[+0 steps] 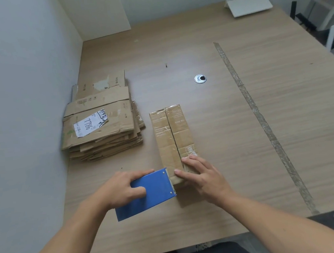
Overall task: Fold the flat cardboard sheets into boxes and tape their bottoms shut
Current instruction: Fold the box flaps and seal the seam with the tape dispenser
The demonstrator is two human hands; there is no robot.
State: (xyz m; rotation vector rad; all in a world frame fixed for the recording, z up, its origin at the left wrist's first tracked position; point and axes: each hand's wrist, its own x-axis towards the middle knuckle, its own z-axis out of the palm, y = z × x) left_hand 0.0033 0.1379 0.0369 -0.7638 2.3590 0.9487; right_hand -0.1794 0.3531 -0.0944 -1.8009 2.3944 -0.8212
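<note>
Pressing box, right hand; left hand grips dispenser

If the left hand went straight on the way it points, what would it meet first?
Probably the near end of the cardboard box: the blue tape dispenser in the left hand seems to touch it, beside the right hand.

Box: brown cardboard, folded up, long and narrow, two closed flaps facing up, seam down the middle.
Flat sheets: untidy stack of flattened cardboard, just left of the box, white label on top.
Tape dispenser: blue, touching the box's near end.
</note>
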